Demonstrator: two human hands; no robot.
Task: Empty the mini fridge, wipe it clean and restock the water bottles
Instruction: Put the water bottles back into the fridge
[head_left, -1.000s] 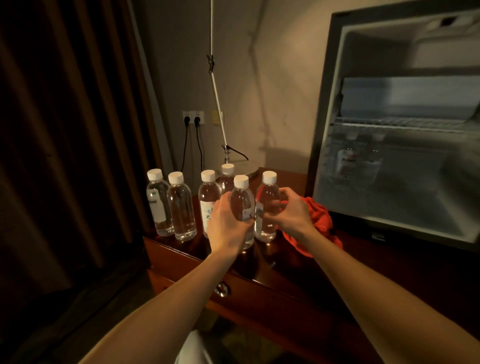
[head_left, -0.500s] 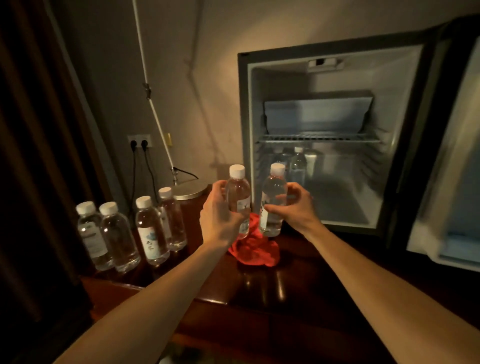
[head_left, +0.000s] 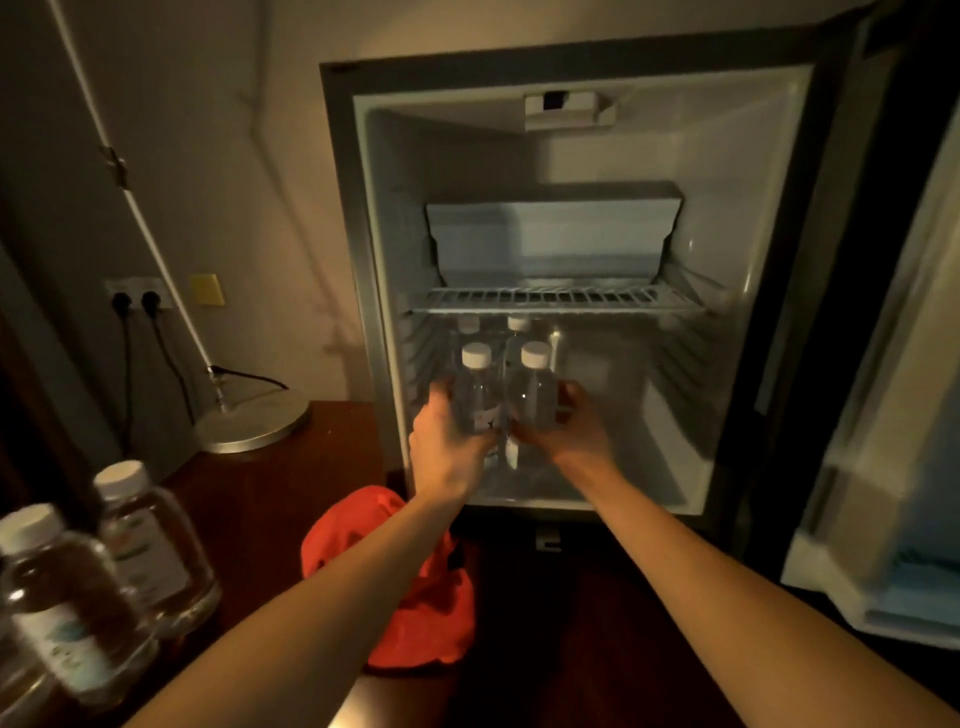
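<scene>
Two spare bottles (head_left: 104, 561) wait at the near left edge of the dark wooden tabletop (head_left: 291, 467), with a crumpled red cloth (head_left: 415, 597) lying just before the open mini fridge (head_left: 571, 260). Half a second ago both hands hung over that cloth; now they reach inside the lower compartment. The left hand (head_left: 447, 447) grips one water bottle (head_left: 475, 395), fingers curled round its body, and the right hand (head_left: 571, 431) grips a second bottle (head_left: 532, 389) beside it. Both are upright, below the wire shelf (head_left: 556, 299) and just ahead of two bottles (head_left: 493, 325) already at the back. Restocking appears well under way, with neither bottle yet released.
</scene>
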